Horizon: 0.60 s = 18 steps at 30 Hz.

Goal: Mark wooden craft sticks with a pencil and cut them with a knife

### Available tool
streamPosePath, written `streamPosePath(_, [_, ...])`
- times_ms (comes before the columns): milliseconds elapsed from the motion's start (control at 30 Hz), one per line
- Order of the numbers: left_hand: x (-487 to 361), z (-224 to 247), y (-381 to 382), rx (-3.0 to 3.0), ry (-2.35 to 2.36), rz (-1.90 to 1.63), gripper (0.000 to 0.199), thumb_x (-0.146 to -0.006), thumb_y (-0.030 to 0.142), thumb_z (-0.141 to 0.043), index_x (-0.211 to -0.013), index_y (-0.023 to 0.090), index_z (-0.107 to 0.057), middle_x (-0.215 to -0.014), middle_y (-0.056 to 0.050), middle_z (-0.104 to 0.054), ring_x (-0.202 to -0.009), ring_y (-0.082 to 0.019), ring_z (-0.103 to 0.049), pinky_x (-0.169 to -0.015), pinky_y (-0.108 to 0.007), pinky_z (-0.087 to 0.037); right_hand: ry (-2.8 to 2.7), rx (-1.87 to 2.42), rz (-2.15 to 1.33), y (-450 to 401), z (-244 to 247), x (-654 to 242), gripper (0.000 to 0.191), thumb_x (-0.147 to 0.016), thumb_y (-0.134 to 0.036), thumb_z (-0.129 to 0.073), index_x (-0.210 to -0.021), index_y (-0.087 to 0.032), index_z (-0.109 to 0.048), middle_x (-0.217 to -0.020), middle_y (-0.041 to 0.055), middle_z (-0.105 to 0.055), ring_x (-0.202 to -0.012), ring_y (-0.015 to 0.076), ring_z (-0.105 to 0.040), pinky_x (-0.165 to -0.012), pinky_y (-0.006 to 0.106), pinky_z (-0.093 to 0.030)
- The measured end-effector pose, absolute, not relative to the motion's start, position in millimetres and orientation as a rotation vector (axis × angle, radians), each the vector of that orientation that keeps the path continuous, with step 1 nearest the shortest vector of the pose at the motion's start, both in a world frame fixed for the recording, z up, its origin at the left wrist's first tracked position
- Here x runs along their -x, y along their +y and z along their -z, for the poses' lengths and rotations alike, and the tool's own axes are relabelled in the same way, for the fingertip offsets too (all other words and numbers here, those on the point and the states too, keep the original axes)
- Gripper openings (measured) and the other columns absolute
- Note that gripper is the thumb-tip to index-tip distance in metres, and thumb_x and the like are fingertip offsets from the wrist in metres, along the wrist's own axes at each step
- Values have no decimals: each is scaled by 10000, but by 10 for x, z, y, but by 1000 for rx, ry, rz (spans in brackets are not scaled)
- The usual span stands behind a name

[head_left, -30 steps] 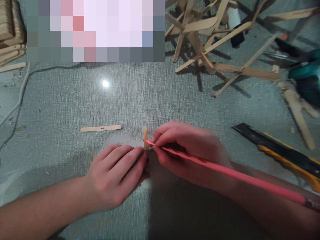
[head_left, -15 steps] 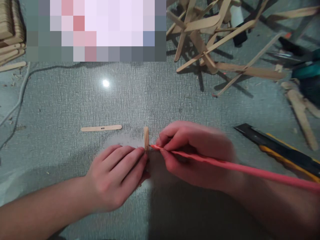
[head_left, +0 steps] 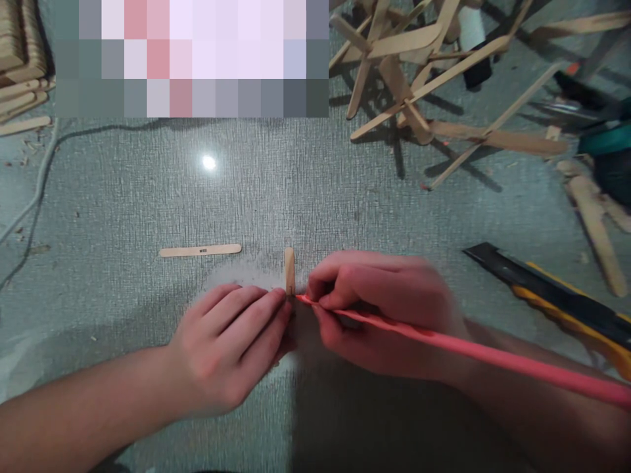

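My left hand (head_left: 236, 341) is closed on a short upright-pointing wooden stick (head_left: 290, 266), whose upper part shows past the fingertips; its lower part is hidden. A red pencil (head_left: 473, 348) is pinched in my right hand (head_left: 379, 309), with its tip touching or very near the stick's right edge, close to my left fingertips. To the left of that stick, a second wooden stick (head_left: 221, 249) lies flat and crosswise, with small dark marks at its middle.
A black and yellow utility knife (head_left: 557, 289) lies at the right. Crossed wooden sticks (head_left: 409, 98) are heaped at the upper right. Stacked sticks (head_left: 12, 39) stand at the upper left, near a grey cable (head_left: 44, 177). Loose sticks (head_left: 594, 223) lie at the far right.
My right hand and the pencil tip have moved slightly down along the stick. My left hand is almost unmoved and keeps its hold.
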<state>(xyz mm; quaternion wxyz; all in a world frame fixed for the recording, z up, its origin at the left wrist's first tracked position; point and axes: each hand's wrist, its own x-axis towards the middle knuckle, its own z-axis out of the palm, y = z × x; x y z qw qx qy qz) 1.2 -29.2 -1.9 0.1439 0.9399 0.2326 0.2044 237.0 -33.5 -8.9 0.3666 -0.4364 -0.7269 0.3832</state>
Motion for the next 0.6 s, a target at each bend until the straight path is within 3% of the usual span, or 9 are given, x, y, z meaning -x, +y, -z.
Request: streamPosePath(600, [-9,10,-289,-2702,669,-574,308,-883,193,-813,-1123,14,-743,-1168,-173,-782,-960,-310,-734,-747,-456,-623,-1905,1191,-929,-345,88,-2364,217,-789,-59,-611,-772,-240,-492,-758,-34,-694,-604,89,-594,-518,223,-452])
